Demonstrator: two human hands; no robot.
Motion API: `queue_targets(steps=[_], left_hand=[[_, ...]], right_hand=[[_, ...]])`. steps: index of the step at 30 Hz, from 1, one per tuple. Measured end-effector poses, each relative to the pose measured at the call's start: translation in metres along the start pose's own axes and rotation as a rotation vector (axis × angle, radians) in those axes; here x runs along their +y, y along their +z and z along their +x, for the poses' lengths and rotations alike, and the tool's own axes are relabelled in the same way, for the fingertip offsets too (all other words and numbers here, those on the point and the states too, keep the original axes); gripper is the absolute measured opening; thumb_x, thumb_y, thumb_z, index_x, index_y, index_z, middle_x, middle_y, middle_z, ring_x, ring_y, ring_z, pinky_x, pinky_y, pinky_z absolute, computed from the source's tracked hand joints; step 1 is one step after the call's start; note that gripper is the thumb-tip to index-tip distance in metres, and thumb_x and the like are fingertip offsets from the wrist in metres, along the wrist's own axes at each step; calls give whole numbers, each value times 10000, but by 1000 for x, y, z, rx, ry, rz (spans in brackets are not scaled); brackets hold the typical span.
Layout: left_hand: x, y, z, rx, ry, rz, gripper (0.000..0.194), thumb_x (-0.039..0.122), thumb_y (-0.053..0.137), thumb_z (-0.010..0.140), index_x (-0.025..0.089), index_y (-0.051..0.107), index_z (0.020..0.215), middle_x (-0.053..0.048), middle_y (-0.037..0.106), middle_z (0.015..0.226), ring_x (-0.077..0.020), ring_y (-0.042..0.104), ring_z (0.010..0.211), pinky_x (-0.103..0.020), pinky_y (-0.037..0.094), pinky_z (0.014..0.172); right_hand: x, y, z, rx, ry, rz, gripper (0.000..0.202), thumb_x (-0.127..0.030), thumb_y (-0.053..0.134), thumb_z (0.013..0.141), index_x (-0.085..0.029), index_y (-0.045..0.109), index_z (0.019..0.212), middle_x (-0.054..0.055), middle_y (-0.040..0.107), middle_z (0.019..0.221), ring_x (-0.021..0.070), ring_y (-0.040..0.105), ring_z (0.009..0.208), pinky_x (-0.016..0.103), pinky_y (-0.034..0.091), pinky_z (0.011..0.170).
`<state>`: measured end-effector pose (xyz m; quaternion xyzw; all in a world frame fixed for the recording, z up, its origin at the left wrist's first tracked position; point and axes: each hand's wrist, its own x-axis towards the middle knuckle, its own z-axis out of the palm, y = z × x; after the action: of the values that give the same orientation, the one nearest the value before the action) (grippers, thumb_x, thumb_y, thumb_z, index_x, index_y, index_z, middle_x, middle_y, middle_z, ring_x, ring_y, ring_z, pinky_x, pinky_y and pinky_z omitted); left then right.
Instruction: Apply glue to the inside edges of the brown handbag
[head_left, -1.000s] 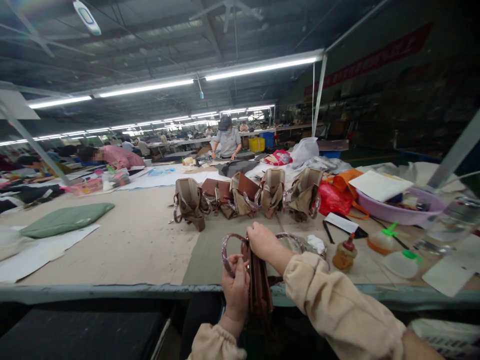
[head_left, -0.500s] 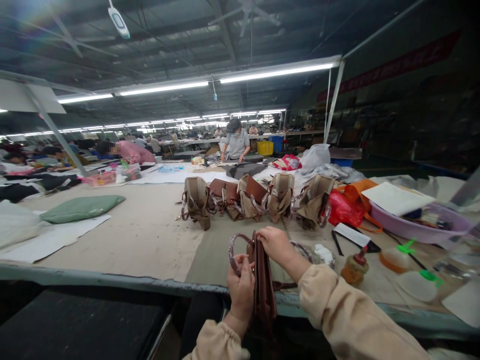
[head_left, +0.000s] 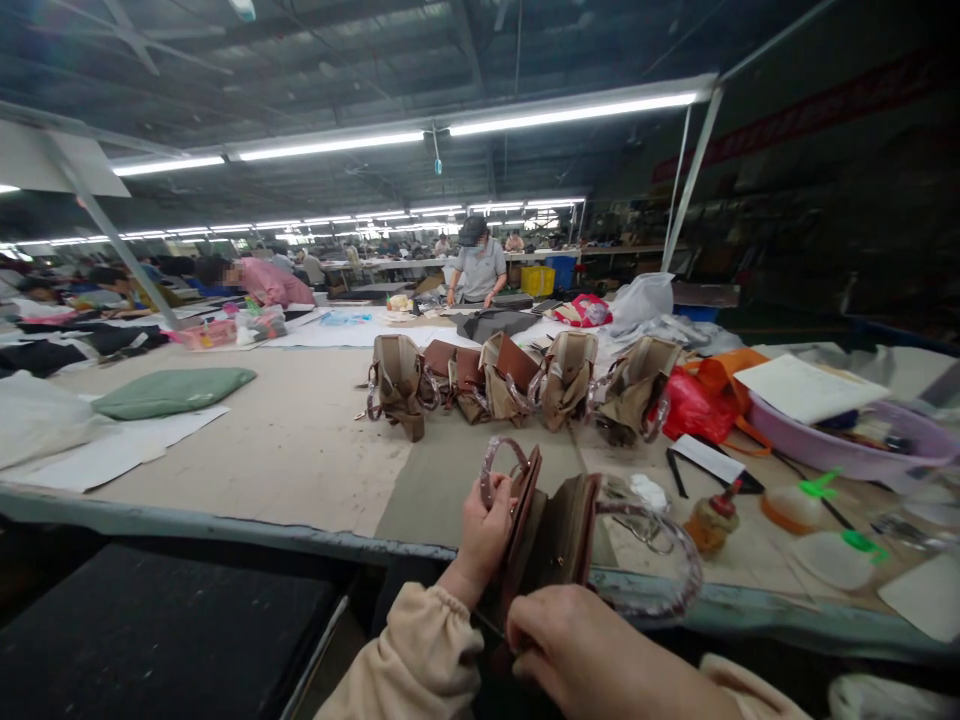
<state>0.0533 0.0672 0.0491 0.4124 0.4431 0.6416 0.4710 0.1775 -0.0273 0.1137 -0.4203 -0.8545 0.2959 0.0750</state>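
Observation:
A brown handbag (head_left: 551,535) with clear-wrapped handles is held open at the near edge of the table. My left hand (head_left: 482,535) grips its left side and left handle. My right hand (head_left: 600,660) is low at the bottom of the view, fingers closed against the bag's lower edge. The bag's right handle (head_left: 660,560) hangs out to the right. A row of several tan and brown handbags (head_left: 517,385) stands in the middle of the table beyond my hands.
A purple basin (head_left: 840,450) with a paper on it, a red bag (head_left: 694,405), glue bottles (head_left: 705,520) and green-capped containers (head_left: 799,500) lie right. A green cushion (head_left: 169,390) and white sheets lie left. A person in grey (head_left: 478,265) stands beyond; others work at left.
My right hand dropped from the top of the bag to its lower edge, near the camera. The bag, closed before, now spreads open, and the view shifted slightly.

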Motion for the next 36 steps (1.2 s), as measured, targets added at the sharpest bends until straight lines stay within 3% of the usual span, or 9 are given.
queue_targets(steps=[4, 7, 9, 15, 21, 25, 29, 33, 36], left_hand=[[-7, -6, -5, -186, 20, 42, 275, 443, 625, 807, 169, 604, 825, 6, 613, 661, -123, 586, 595, -267, 504, 674], [-10, -13, -10, -323, 20, 123, 271, 436, 573, 852, 169, 594, 888, 41, 563, 545, -101, 523, 488, -242, 467, 607], [-10, -18, -12, -386, 15, 172, 282, 441, 545, 870, 166, 578, 922, 67, 506, 463, -95, 470, 424, -243, 457, 586], [-1, -29, -4, -298, 7, 120, 284, 453, 532, 874, 171, 559, 896, 86, 480, 518, -51, 416, 375, -293, 519, 709], [19, -36, 26, -290, -33, 103, 369, 543, 553, 823, 177, 564, 869, 119, 378, 428, -46, 303, 320, -305, 555, 561], [36, -40, 50, -476, -56, 161, 362, 541, 551, 820, 186, 572, 887, 109, 404, 432, -43, 294, 306, -289, 541, 513], [52, -43, 77, -597, -43, 241, 357, 545, 523, 831, 196, 576, 884, 106, 401, 413, -50, 285, 296, -283, 522, 498], [56, -63, 99, -409, 60, 457, 387, 567, 543, 797, 190, 605, 862, 43, 526, 507, -109, 483, 391, -253, 472, 483], [42, -95, 98, -172, 116, 600, 407, 524, 654, 719, 187, 631, 947, -55, 681, 812, -216, 660, 763, -335, 517, 728]], right_hand=[[12, -36, 11, 181, -11, -55, 201, -411, 608, 831, -226, 681, 856, 20, 692, 844, 166, 612, 792, 245, 388, 694], [44, -53, 30, 282, 117, -100, 217, -324, 513, 889, -206, 687, 834, 38, 692, 853, 164, 616, 809, 252, 389, 717], [72, -53, 39, 273, 213, -95, 109, -258, 595, 814, -197, 683, 836, 40, 690, 857, 172, 617, 809, 253, 393, 712], [138, -14, 34, 331, 309, -38, 186, -62, 528, 705, -177, 643, 795, 46, 662, 827, 197, 608, 859, 294, 420, 781], [175, 46, 49, 485, 417, 139, 614, -227, 655, 699, -91, 486, 1273, 212, 521, 1297, 280, 536, 1167, 416, 424, 949], [178, 68, 88, 603, 350, 263, 686, -221, 663, 691, -167, 426, 1332, 150, 513, 1334, 258, 477, 1241, 424, 394, 996], [169, 75, 121, 667, 325, 398, 543, -168, 640, 657, -171, 540, 1190, 114, 611, 1197, 268, 535, 1145, 436, 403, 971], [152, 79, 130, 648, 319, 594, 270, -261, 520, 731, -167, 634, 958, 88, 679, 955, 278, 591, 1002, 430, 437, 906], [129, 85, 113, 574, 273, 776, 263, -325, 477, 701, -182, 638, 853, 45, 670, 825, 251, 602, 907, 374, 479, 828]])
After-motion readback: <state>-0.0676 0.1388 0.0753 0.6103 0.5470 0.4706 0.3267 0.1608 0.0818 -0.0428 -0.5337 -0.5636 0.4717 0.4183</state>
